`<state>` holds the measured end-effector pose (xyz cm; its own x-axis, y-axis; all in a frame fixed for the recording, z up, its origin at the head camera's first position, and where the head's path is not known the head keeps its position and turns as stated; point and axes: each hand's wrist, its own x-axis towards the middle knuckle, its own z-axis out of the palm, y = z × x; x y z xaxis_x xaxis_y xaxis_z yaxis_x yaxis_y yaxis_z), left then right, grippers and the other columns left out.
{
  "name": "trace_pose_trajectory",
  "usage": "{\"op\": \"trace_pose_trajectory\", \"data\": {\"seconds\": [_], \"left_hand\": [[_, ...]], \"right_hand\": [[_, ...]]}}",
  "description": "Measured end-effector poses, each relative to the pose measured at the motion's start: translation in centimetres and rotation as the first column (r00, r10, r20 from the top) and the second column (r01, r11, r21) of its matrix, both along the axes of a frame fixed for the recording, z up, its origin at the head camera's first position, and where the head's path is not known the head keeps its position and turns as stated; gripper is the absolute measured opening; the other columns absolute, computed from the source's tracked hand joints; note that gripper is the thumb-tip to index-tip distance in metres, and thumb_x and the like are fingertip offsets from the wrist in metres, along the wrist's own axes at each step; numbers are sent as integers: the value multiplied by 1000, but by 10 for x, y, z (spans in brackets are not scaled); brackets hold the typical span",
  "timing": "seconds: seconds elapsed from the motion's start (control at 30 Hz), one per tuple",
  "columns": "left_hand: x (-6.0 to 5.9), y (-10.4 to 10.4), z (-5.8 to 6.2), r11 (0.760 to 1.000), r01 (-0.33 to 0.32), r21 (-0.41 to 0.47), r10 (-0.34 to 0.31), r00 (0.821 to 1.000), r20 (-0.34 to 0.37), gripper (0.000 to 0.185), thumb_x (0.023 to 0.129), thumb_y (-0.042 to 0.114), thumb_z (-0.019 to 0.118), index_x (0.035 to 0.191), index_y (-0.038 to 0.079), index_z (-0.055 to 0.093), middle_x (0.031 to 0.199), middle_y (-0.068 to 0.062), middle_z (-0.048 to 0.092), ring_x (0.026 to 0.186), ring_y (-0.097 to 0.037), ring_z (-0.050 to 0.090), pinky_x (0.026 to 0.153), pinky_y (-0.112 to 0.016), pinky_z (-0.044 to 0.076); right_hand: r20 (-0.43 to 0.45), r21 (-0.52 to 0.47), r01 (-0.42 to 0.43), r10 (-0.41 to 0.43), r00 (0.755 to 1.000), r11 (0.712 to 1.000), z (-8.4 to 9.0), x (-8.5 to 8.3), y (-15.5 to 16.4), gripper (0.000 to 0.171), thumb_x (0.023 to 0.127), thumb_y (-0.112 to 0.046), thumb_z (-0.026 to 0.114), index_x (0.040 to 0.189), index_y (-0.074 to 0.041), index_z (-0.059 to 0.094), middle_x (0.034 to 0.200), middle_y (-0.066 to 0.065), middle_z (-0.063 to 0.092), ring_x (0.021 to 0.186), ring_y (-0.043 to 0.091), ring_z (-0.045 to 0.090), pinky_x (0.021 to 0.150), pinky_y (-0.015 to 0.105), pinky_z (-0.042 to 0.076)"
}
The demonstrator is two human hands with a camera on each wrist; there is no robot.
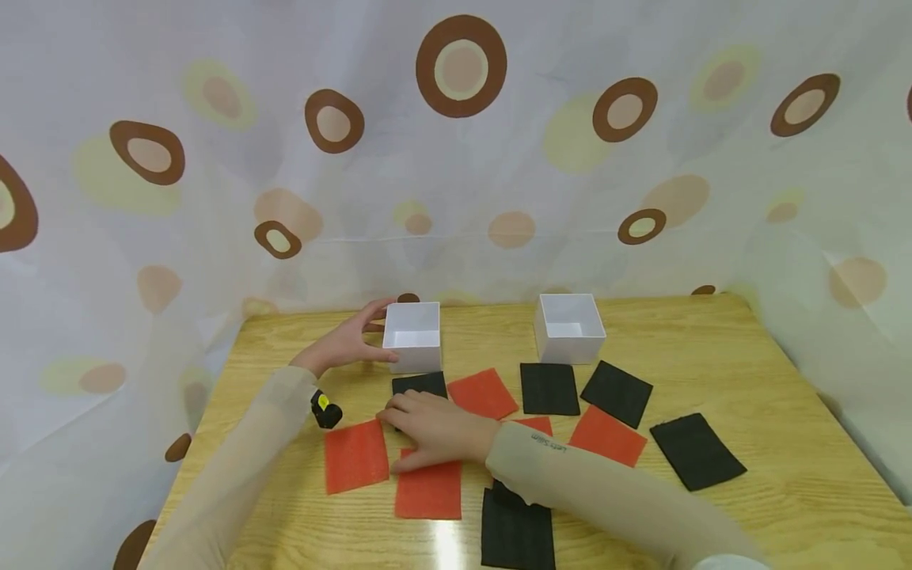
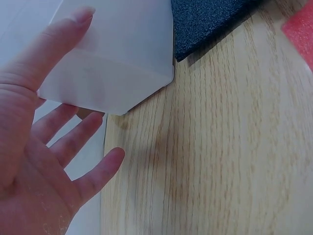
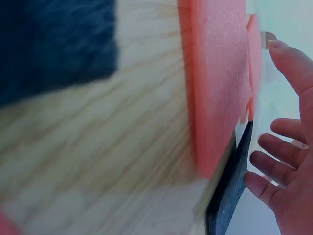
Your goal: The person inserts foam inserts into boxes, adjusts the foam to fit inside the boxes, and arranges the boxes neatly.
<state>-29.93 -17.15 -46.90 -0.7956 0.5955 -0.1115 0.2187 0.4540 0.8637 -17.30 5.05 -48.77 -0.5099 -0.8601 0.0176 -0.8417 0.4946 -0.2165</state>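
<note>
Trouble could come at the left white box [image 1: 413,336]: our left hand [image 1: 349,342] rests slack-fingered against its side, and a nudge might slide it. Just in front of that box, our right hand [image 1: 435,431] lies flat and relaxed on a black foam sheet [image 1: 420,385], holding nothing; neighbouring red sheets [image 1: 356,455] could drag along.

Beyond my work, a second white box [image 1: 569,326] stands on the table [image 1: 784,380] near scattered black squares [image 1: 697,451], before a spotted curtain [image 1: 461,66].
</note>
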Motion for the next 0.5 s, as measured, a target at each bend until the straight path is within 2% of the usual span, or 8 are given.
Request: {"op": "trace_pose_trajectory", "data": {"seconds": [0.27, 0.5], "left_hand": [[3, 0, -1, 1000, -2, -5, 2, 1000, 6, 106, 87, 18, 87, 166, 8, 18, 162, -23, 34, 143, -47, 44, 114, -61, 39], [2, 2, 2, 1000, -7, 0, 7, 1000, -1, 105, 86, 19, 88, 165, 9, 19, 162, -22, 36, 144, -46, 43, 114, -61, 39]], "right_hand": [[-32, 62, 2, 0, 999, 998, -4, 3, -14, 84, 90, -71, 67, 147, -10, 56, 136, 1, 59, 118, 15, 55, 102, 27, 47], [-54, 115, 29, -23, 998, 993, -4, 0, -18, 88, 88, -73, 67, 149, -10, 55, 138, 1, 58, 122, 15, 53, 105, 28, 45]]}}
